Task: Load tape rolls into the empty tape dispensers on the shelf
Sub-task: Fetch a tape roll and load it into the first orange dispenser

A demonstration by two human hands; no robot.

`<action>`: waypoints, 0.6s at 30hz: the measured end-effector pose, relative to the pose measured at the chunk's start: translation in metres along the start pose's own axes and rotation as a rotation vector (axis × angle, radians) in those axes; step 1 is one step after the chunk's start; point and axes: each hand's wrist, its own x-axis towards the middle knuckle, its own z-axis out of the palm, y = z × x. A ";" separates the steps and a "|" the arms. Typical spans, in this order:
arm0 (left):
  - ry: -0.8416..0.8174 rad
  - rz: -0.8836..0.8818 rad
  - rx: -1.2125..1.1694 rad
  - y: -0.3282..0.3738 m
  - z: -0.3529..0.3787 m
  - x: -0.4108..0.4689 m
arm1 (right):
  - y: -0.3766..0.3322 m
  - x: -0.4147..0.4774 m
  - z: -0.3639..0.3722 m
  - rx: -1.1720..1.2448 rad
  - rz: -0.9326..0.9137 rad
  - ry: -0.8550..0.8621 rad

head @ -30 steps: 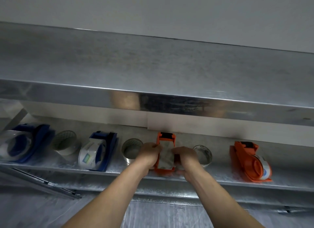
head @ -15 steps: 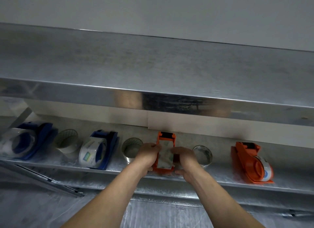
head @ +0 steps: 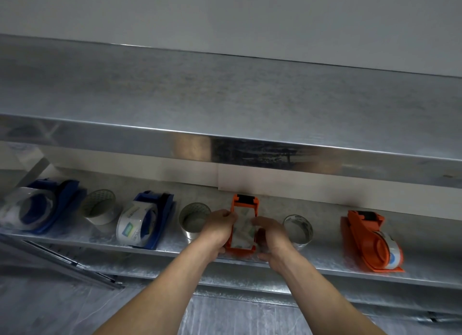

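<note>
An orange tape dispenser stands on the lower metal shelf in the middle, with a clear tape roll seated in it. My left hand grips the dispenser's left side, thumb on the roll. My right hand holds its right side and front edge. Loose tape rolls stand on either side: one left of my left hand, one right of my right hand.
Two blue dispensers with rolls sit to the left and far left, with a loose roll between them. A loaded orange dispenser lies at the right. The upper shelf overhangs the row.
Both hands stay on the orange dispenser; it has shifted very slightly and my fingers have adjusted on the roll. The view has tilted a little.
</note>
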 end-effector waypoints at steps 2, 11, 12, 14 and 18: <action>0.008 -0.001 0.012 0.000 0.001 -0.001 | 0.002 0.002 0.000 0.030 0.013 -0.011; -0.004 -0.002 0.026 -0.002 0.000 0.001 | 0.008 0.008 0.001 0.048 0.008 -0.018; -0.014 -0.004 0.014 -0.001 0.000 -0.001 | 0.009 0.008 0.002 0.050 0.009 -0.025; -0.031 -0.017 -0.024 0.001 0.001 -0.002 | 0.010 0.007 0.003 0.054 0.014 -0.027; -0.017 -0.035 -0.043 -0.003 0.005 0.002 | 0.012 0.006 0.007 0.043 0.005 -0.019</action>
